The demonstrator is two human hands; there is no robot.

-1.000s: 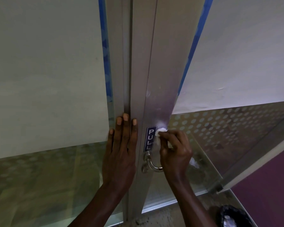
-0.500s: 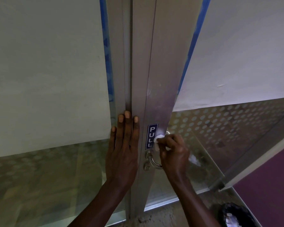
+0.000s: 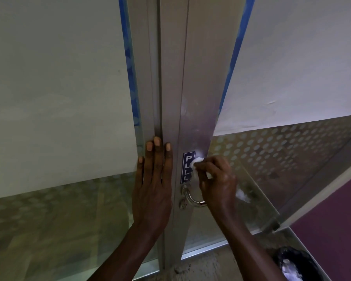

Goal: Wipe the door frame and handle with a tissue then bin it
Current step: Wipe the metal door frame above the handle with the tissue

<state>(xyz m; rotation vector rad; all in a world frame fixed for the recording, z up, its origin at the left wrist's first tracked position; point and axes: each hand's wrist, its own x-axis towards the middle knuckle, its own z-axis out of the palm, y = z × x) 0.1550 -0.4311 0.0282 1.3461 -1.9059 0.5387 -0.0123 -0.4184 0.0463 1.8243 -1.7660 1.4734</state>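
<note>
A tall aluminium door frame [image 3: 203, 82] runs up the middle of the head view. A blue PULL sticker [image 3: 187, 169] sits on it above a curved metal handle [image 3: 192, 198]. My right hand [image 3: 217, 181] pinches a small white tissue [image 3: 198, 160] against the frame at the sticker's right edge, just above the handle. My left hand [image 3: 153, 179] lies flat with fingers spread on the frame's left post, holding nothing.
Frosted glass panels with dotted film flank the frame on both sides. A black-lined bin [image 3: 294, 264] with white waste inside stands on the floor at the lower right. A purple wall [image 3: 336, 230] lies to the right.
My right hand with the tissue shifted slightly down then back up beside the PULL sticker. My left hand stays pressed flat on the frame.
</note>
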